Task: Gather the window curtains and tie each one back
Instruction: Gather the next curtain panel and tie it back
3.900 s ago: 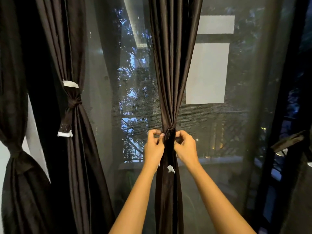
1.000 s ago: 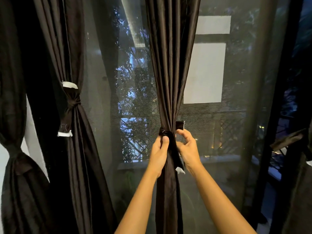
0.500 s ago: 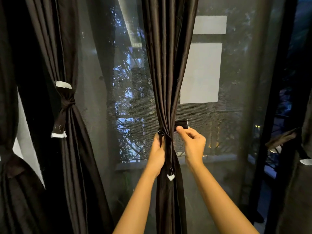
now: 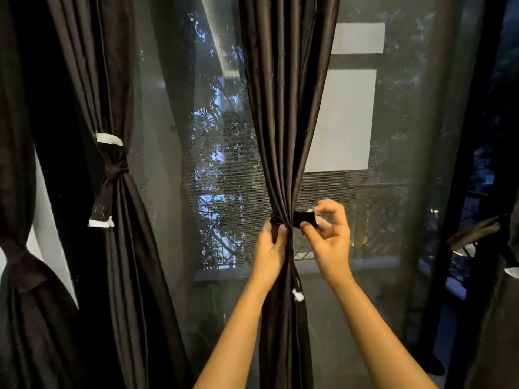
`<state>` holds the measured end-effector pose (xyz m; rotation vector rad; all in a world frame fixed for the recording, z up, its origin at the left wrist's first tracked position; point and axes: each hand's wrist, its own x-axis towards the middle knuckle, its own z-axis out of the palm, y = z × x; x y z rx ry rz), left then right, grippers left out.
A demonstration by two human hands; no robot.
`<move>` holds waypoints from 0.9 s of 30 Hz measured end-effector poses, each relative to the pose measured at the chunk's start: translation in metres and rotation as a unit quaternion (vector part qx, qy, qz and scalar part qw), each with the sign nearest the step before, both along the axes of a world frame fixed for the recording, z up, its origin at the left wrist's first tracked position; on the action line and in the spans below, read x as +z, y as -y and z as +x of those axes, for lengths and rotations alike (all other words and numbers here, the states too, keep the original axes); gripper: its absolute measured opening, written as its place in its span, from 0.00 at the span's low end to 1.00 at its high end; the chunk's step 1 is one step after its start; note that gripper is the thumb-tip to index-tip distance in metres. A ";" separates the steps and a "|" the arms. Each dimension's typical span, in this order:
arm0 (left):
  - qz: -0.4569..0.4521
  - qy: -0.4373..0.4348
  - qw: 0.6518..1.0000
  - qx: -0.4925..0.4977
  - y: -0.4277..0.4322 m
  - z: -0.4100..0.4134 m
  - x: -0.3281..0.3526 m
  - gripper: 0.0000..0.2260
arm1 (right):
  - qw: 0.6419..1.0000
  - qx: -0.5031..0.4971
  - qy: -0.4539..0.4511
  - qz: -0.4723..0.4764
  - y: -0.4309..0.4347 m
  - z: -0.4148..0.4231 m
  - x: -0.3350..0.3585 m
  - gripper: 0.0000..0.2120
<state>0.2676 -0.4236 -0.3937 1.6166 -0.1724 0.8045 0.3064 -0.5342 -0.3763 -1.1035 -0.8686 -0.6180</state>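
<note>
Dusk trees and a railing show through the mesh screen (image 4: 168, 136) behind the window. Dark, glossy and pleated, the middle curtain (image 4: 280, 108) narrows to a gathered waist, and the left hand (image 4: 269, 248) grips it there, fingers curled round the bunch. Just right of that waist the right hand (image 4: 328, 240) pinches the tie (image 4: 304, 219) by its short end, while the white-tipped other end hangs below. Further left, the left curtain (image 4: 132, 276) and the far-left curtain (image 4: 25, 304) hang tied.
</note>
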 end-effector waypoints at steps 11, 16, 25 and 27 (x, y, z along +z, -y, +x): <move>0.028 -0.019 0.999 0.012 -0.013 0.008 -0.006 0.33 | 0.957 -0.113 0.038 -0.265 0.009 -0.012 0.018 0.10; 0.067 -0.042 0.996 -0.032 -0.021 0.002 0.003 0.25 | 0.944 -0.149 0.042 -0.290 0.015 -0.009 0.032 0.04; 0.122 -0.063 0.990 0.000 -0.027 -0.001 0.002 0.14 | 0.953 0.064 -0.098 -0.279 0.025 -0.011 0.049 0.10; 0.104 -0.075 0.991 -0.035 -0.026 -0.003 0.005 0.12 | 0.951 0.095 -0.117 -0.269 0.026 -0.009 0.046 0.09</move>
